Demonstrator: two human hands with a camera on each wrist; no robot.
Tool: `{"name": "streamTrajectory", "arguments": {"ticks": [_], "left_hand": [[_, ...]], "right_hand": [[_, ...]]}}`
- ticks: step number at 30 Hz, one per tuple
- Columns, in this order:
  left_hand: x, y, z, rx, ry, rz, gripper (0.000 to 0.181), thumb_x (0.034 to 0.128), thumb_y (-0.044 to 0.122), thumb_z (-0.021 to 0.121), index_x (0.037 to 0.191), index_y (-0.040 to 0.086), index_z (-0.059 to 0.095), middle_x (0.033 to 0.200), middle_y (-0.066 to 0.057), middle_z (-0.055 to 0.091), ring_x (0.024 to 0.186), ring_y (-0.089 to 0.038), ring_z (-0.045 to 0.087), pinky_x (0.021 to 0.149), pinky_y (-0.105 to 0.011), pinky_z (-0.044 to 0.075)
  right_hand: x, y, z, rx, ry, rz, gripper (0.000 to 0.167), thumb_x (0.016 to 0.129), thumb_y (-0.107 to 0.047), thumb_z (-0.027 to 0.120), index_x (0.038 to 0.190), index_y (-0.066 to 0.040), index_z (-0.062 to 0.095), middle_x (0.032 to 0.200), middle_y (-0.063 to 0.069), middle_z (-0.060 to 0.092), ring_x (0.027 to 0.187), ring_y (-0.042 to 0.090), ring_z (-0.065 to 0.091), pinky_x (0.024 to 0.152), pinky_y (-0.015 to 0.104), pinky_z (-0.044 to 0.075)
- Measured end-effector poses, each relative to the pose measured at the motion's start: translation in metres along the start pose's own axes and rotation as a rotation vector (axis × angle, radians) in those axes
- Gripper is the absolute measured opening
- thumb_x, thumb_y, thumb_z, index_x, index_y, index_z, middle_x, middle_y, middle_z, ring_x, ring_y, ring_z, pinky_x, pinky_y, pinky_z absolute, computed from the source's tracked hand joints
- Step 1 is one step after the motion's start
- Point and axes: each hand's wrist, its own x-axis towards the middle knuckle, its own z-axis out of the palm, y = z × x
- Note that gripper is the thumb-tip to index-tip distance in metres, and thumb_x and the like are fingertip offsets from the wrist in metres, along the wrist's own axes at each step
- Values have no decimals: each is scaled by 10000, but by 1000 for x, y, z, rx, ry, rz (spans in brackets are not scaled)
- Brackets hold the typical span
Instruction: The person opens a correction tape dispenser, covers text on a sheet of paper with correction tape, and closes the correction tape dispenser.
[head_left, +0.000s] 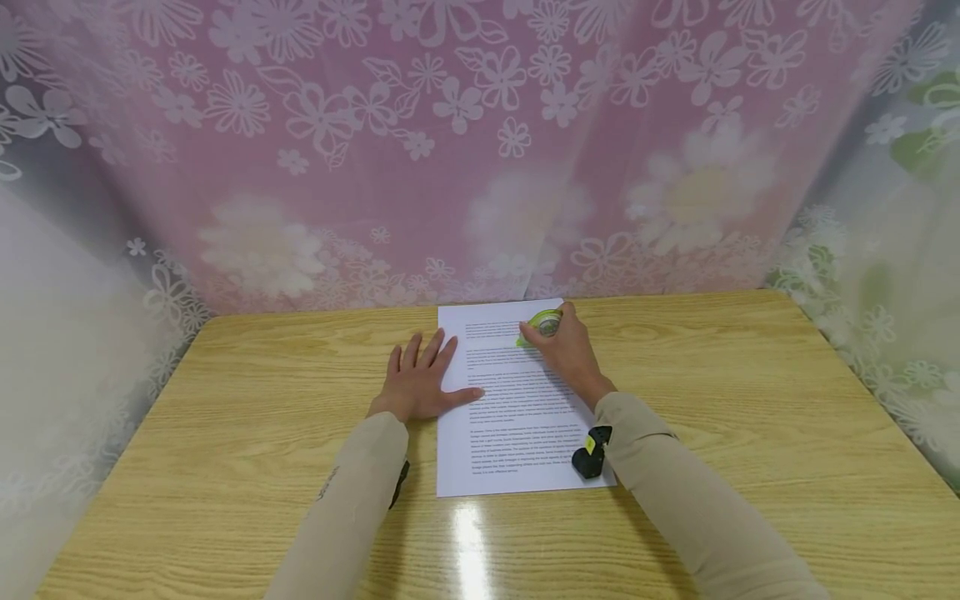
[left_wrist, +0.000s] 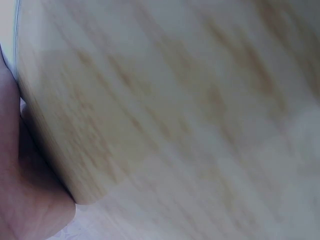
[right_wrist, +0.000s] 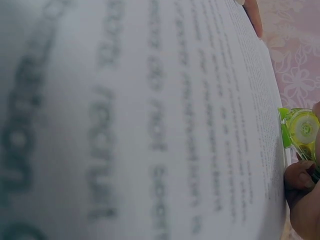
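A printed sheet of paper (head_left: 517,400) lies on the wooden table, its far edge close to the curtain. My left hand (head_left: 423,383) rests flat across the sheet's left edge, fingers spread and the thumb over the text. Near the sheet's upper right corner, my right hand (head_left: 564,348) pinches a green correction tape (head_left: 548,323) between thumb and fingers. In the right wrist view, the correction tape (right_wrist: 304,129) shows a clear green case with a round reel, its tip at the paper. Only part of the left hand (left_wrist: 35,195) appears in the left wrist view.
The wooden table (head_left: 285,417) extends on both sides of the sheet. A pink floral curtain (head_left: 450,167) hangs right behind its far edge, with paler curtains at both sides. A black wrist camera (head_left: 591,454) hangs over the sheet's lower right.
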Motion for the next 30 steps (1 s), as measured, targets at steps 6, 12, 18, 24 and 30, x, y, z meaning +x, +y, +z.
{"name": "streamTrajectory", "arguments": {"ticks": [6, 12, 18, 24, 30], "left_hand": [[1, -1, 5, -8, 6, -6, 1039, 743, 894, 283, 1543, 304, -17, 1585, 57, -109, 1428, -271, -151, 1105, -518, -103], [1, 0, 7, -22, 22, -4, 1064, 726, 904, 296, 1549, 292, 11, 1591, 43, -83, 1428, -285, -147, 1099, -538, -104], [4, -1, 10, -10, 13, -23, 1058, 707, 919, 286, 1531, 341, -37, 1574, 89, -127, 1421, -254, -184, 1099, -523, -119], [5, -1, 9, -5, 16, -22, 1054, 711, 915, 292, 1533, 338, -29, 1575, 88, -123, 1423, -255, -176, 1098, -522, -120], [6, -2, 11, -7, 24, -16, 1053, 712, 915, 288, 1535, 336, -24, 1576, 88, -120, 1423, -255, -174, 1098, -522, -121]], "right_hand": [[0, 3, -2, -7, 7, -8, 623, 880, -400, 679, 1225, 13, 364, 968, 165, 567, 780, 256, 602, 646, 343, 505], [0, 5, -4, -11, 7, -10, 638, 879, -405, 679, 1243, 11, 360, 956, 161, 570, 765, 249, 594, 635, 339, 495], [-2, 4, -6, -7, 5, 0, 634, 876, -396, 686, 1244, 12, 369, 962, 164, 578, 772, 250, 596, 646, 337, 490], [-3, 3, -8, -1, -2, 18, 642, 875, -394, 687, 1257, 10, 365, 988, 169, 576, 808, 260, 600, 674, 354, 498], [-1, 5, -9, 0, 1, 19, 648, 871, -404, 688, 1258, 5, 368, 998, 162, 578, 823, 255, 598, 689, 351, 493]]}}
